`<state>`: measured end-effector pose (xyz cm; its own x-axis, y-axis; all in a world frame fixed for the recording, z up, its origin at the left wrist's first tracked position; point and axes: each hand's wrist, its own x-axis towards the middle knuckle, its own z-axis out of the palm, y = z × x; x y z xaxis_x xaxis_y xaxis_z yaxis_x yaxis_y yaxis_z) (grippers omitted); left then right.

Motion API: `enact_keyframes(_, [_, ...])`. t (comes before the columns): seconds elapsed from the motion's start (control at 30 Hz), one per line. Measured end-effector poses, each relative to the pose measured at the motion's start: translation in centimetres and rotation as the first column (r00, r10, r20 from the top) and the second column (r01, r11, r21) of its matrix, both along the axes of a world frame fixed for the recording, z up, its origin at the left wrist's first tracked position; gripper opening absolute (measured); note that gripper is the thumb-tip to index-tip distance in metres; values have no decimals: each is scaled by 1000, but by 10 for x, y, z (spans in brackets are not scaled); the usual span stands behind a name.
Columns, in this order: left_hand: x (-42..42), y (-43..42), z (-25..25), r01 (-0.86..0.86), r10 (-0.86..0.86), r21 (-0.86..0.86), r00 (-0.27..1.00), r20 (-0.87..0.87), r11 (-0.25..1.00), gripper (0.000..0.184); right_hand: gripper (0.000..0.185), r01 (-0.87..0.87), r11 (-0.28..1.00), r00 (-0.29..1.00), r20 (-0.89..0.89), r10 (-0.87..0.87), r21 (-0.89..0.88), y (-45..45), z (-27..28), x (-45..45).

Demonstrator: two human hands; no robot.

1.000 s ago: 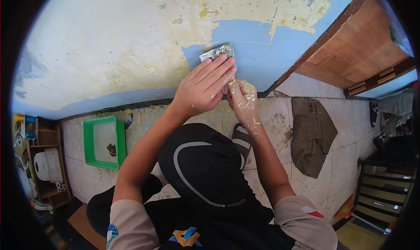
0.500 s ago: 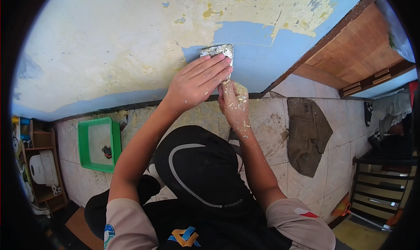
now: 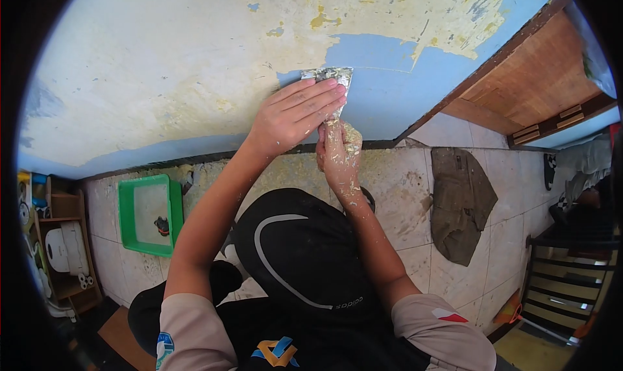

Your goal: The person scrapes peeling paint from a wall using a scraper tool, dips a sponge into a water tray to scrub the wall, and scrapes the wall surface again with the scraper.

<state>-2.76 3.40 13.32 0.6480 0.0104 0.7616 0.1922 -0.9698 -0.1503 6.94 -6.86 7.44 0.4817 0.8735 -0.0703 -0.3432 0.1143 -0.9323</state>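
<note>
A metal scraper (image 3: 346, 90) speckled with paint flakes lies with its wide edge against the wall, where blue paint (image 3: 383, 98) meets a pale stripped area (image 3: 162, 59). My right hand (image 3: 341, 157), dusted with yellowish flakes, is closed round the scraper's handle, which it mostly hides. Over the blade, my left hand (image 3: 292, 114) lies flat, its fingers stretched out and pressing on the metal.
A green tray (image 3: 177, 209) with a small dark object (image 3: 161, 225) in it stands on the tiled floor at left. A brown cloth (image 3: 461, 205) lies at right. Wooden shelves (image 3: 65, 231), a wooden cabinet (image 3: 525, 72) and a black slatted rack (image 3: 571, 260) stand at the sides.
My right hand and the handle have swung slightly left, tilting the scraper. The blade stays at nearly the same patch of blue paint. The whole view has shifted a little.
</note>
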Motion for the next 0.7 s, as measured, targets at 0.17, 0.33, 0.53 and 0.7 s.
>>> enact_keyframes(0.17, [0,4,1,4,-5,24,1000,30,1000,27,31,16,998,995,-95,-10,59,6,2,-11])
enact_keyframes(0.33, [-1,7,2,17,-17,4,1000,24,1000,25,28,-3,1000,984,-178,6,15,5,7,-12])
enact_keyframes(0.53, [4,4,7,0,2,-40,999,40,999,24,33,-31,998,998,-47,28,-50,5,10,-5])
enact_keyframes(0.7, [8,2,6,1,4,-69,997,73,998,24,32,-55,995,990,-136,44,-79,0,20,1])
